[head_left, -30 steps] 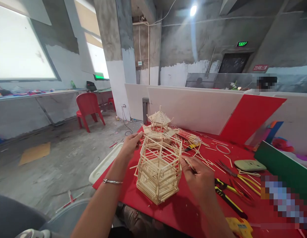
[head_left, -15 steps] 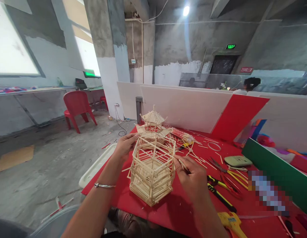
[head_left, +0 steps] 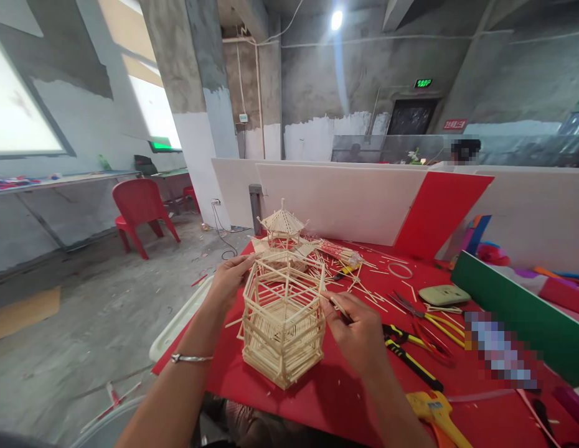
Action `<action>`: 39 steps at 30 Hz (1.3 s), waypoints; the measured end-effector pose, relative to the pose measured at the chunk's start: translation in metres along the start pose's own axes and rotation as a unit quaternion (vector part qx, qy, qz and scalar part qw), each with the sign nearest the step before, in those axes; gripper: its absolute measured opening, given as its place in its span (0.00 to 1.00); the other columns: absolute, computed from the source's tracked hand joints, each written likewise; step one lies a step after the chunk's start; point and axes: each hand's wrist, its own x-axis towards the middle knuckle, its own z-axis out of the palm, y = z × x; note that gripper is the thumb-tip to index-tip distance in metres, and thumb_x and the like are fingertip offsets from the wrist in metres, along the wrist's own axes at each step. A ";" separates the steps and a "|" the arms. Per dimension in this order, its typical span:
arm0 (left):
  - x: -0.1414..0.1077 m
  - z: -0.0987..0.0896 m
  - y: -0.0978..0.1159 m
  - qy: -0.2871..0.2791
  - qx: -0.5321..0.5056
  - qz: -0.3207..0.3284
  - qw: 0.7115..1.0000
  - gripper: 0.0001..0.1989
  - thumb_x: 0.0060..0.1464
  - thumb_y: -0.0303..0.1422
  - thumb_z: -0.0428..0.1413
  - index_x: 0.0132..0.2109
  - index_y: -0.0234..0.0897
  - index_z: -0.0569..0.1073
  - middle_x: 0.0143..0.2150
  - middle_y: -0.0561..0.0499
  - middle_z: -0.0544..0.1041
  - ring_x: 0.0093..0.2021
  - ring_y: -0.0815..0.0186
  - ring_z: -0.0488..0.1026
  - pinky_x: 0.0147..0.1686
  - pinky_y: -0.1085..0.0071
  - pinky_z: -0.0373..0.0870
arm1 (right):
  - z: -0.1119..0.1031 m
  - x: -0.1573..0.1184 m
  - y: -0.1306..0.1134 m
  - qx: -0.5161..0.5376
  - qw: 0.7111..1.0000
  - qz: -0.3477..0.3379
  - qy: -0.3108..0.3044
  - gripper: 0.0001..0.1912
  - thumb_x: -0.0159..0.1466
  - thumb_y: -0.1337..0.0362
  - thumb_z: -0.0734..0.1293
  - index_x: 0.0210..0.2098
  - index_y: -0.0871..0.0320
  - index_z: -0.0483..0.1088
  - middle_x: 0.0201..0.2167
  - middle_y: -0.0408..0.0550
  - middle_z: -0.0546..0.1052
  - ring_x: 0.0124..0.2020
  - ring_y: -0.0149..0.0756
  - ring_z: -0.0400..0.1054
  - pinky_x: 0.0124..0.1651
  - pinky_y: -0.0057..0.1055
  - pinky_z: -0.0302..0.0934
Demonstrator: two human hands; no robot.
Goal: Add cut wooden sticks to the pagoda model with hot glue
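Observation:
A six-sided openwork model of thin wooden sticks (head_left: 284,336) stands in front of me, with a slatted floor and railings around its sides. My left hand (head_left: 228,280) is closed, thumb and fingertips pinching the model's upper left rim. On the opposite side my right hand (head_left: 355,320) is closed too, its fingertips at the upper right post. A short stick end seems to show between its fingers, but I cannot make it out fully. Just behind stands a second stick model, a pavilion (head_left: 283,223) with a pointed roof, partly hidden by the nearer one.
Loose sticks (head_left: 376,298) lie scattered over the red tabletop (head_left: 336,398). To the right are pliers (head_left: 434,320), yellow-black cutters (head_left: 413,361), a yellow glue gun (head_left: 434,414), a pale green case (head_left: 443,294) and a green board (head_left: 518,323). White panels (head_left: 336,199) border the back.
The camera view has turned slightly, so the scene sits a little further left. Both hands stay at the model's upper rim with hardly any change.

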 end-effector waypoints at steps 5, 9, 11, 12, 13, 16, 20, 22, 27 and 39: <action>-0.001 0.000 -0.001 0.005 -0.013 -0.006 1.000 0.21 0.35 0.43 0.72 0.34 0.33 0.80 0.23 0.53 0.77 0.21 0.70 0.71 0.22 0.76 0.66 | -0.001 -0.001 0.003 0.010 1.000 -0.005 -0.012 0.13 0.68 0.61 0.65 0.46 0.54 0.79 0.41 0.48 0.82 0.41 0.36 0.77 0.46 0.31 0.70; 0.001 0.002 -0.001 0.012 -0.029 -0.017 0.999 0.20 0.34 0.42 0.73 0.32 0.33 0.78 0.23 0.53 0.77 0.19 0.73 0.69 0.20 0.78 0.66 | -0.002 -0.001 0.006 0.016 0.999 -0.009 -0.028 0.14 0.69 0.62 0.63 0.48 0.54 0.78 0.44 0.49 0.82 0.43 0.36 0.76 0.47 0.31 0.69; 0.002 0.002 -0.001 0.015 -0.036 -0.023 0.999 0.19 0.35 0.40 0.72 0.31 0.34 0.77 0.22 0.54 0.76 0.18 0.74 0.69 0.19 0.79 0.65 | -0.002 -0.001 0.007 0.023 0.999 -0.014 -0.029 0.13 0.68 0.62 0.64 0.48 0.54 0.79 0.43 0.48 0.82 0.42 0.35 0.76 0.46 0.30 0.69; 0.002 0.002 -0.001 0.016 -0.039 -0.025 0.999 0.18 0.36 0.40 0.72 0.31 0.34 0.77 0.22 0.55 0.76 0.18 0.74 0.69 0.18 0.79 0.64 | -0.001 0.000 0.008 0.027 0.999 -0.016 -0.027 0.13 0.68 0.62 0.65 0.48 0.53 0.79 0.42 0.48 0.82 0.41 0.34 0.76 0.46 0.29 0.69; 0.002 0.002 -0.001 0.017 -0.042 -0.028 0.999 0.17 0.37 0.39 0.72 0.31 0.35 0.76 0.21 0.55 0.75 0.18 0.74 0.69 0.17 0.80 0.63 | -0.001 0.000 0.009 0.030 0.999 -0.016 -0.022 0.12 0.68 0.61 0.65 0.47 0.53 0.79 0.42 0.48 0.82 0.40 0.34 0.76 0.45 0.29 0.69; 0.002 0.002 0.000 0.017 -0.049 -0.033 0.998 0.15 0.39 0.37 0.71 0.31 0.35 0.76 0.20 0.56 0.74 0.17 0.74 0.68 0.15 0.80 0.61 | 0.001 0.000 0.011 0.034 0.999 -0.013 -0.009 0.11 0.68 0.61 0.67 0.46 0.52 0.80 0.40 0.46 0.82 0.39 0.33 0.76 0.44 0.28 0.69; 0.002 0.003 0.001 0.015 -0.056 -0.034 0.998 0.13 0.40 0.35 0.70 0.31 0.34 0.76 0.21 0.55 0.75 0.16 0.75 0.67 0.14 0.81 0.60 | 0.002 0.001 0.011 0.051 0.999 -0.013 -0.010 0.10 0.68 0.60 0.67 0.46 0.49 0.80 0.39 0.45 0.82 0.39 0.34 0.76 0.44 0.29 0.69; 0.003 0.003 0.001 0.013 -0.058 -0.033 0.998 0.12 0.41 0.34 0.70 0.31 0.34 0.77 0.21 0.56 0.75 0.16 0.75 0.67 0.15 0.81 0.61 | 0.001 0.002 0.011 0.059 0.998 -0.014 -0.012 0.10 0.68 0.61 0.67 0.46 0.48 0.79 0.39 0.44 0.82 0.39 0.34 0.76 0.44 0.29 0.69; 0.005 0.003 0.002 0.001 -0.055 -0.034 0.998 0.12 0.42 0.35 0.70 0.32 0.34 0.77 0.22 0.55 0.76 0.17 0.75 0.67 0.15 0.80 0.62 | -0.001 0.003 0.008 0.053 0.998 -0.013 -0.011 0.10 0.67 0.60 0.68 0.47 0.48 0.79 0.39 0.44 0.82 0.39 0.33 0.76 0.45 0.28 0.69; 0.001 0.000 0.002 0.003 -0.033 -0.025 0.999 0.14 0.42 0.37 0.70 0.34 0.34 0.77 0.24 0.54 0.77 0.20 0.72 0.71 0.18 0.78 0.64 | -0.001 0.002 0.008 0.056 0.998 0.005 -0.018 0.12 0.69 0.58 0.65 0.45 0.51 0.80 0.40 0.48 0.82 0.40 0.37 0.76 0.43 0.31 0.70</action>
